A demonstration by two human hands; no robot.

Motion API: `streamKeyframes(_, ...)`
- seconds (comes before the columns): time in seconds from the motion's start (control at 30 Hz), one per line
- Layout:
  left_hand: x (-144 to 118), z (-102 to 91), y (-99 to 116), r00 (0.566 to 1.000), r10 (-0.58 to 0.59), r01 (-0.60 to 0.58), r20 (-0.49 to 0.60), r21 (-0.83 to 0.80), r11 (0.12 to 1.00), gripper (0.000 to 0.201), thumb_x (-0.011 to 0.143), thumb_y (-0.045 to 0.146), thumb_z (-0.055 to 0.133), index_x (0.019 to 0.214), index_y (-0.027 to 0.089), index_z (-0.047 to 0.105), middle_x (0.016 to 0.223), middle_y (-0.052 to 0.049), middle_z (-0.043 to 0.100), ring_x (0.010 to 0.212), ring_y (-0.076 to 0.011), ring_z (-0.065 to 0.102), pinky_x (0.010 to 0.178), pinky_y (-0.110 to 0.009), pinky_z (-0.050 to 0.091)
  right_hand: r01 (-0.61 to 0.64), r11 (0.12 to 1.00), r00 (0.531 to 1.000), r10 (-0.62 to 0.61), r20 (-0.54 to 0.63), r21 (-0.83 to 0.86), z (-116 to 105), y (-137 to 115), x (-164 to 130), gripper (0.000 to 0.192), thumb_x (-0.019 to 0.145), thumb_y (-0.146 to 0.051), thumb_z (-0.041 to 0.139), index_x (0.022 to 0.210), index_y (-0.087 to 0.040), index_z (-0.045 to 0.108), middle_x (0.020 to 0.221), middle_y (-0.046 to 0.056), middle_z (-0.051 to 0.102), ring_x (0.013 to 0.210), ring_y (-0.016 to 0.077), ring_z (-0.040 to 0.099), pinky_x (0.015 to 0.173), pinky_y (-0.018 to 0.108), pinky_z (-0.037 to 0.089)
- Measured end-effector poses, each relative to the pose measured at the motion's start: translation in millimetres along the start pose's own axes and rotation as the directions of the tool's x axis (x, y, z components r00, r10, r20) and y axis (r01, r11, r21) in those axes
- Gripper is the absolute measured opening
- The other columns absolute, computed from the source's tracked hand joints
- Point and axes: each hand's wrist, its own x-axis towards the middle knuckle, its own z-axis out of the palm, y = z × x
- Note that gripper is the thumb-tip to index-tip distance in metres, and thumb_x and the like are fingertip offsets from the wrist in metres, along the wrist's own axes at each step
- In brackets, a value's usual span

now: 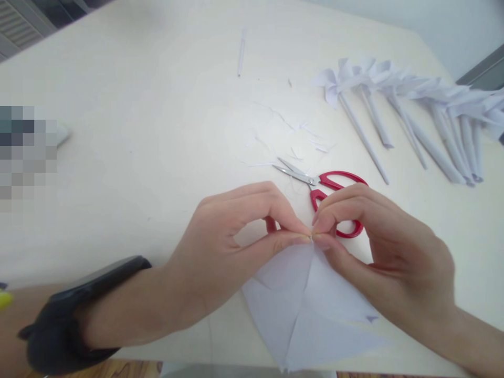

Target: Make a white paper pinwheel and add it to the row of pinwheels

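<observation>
A white sheet of paper (315, 315) with a line running down its middle lies near the table's front edge. My left hand (232, 236) pinches its upper corner between thumb and forefinger. Right beside it, my right hand (378, 241) pinches the same corner, so the fingertips of both hands meet there. Whether the line is a crease or a cut, I cannot tell. Just beyond the hands rest red-handled scissors (311, 180) with their blades slightly apart; my right hand partly covers one handle loop.
Several white paper pinwheels (366, 89) on rolled paper sticks lie in a row at the right. Thin paper scraps (315, 144) are scattered beyond the scissors. A slim white stick (241, 55) lies farther back on the white table (157, 115). A blurred-out patch covers the left edge.
</observation>
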Motion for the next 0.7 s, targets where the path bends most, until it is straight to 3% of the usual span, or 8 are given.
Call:
streamKeyframes(0.3, 0.5, -0.2, -2.2, 0.999, 0.008, -0.006, 0.049, -0.03, 1.0, 0.01, 0.081, 0.011, 0.059, 0.081, 0.02, 0.064, 0.083, 0.004, 0.065, 0.08, -0.0093, 0.06, 0.076, -0.02, 0.048, 0.018, 1.0, 1.0, -0.018, -0.017, -0.026, -0.2, -0.5, 0.7, 0.014, 0.073, -0.005, 0.061, 0.08, -0.017, 0.059, 0.083, 0.003, 0.06, 0.079, 0.0155, 0.056, 0.073, 0.033, 0.048)
streamKeyframes(0.7, 0.8, -1.3, 0.8, 0.998, -0.008, 0.008, 0.055, 0.005, 1.0, 0.009, 0.078, 0.01, 0.061, 0.08, 0.019, 0.063, 0.083, 0.003, 0.065, 0.081, -0.0103, 0.06, 0.076, -0.022, 0.049, 0.09, 0.99, 0.996, -0.092, -0.02, -0.109, 2.0, -2.5, 0.0, 0.015, 0.071, -0.003, 0.062, 0.081, -0.014, 0.06, 0.084, 0.003, 0.06, 0.08, 0.0129, 0.056, 0.072, 0.028, 0.048)
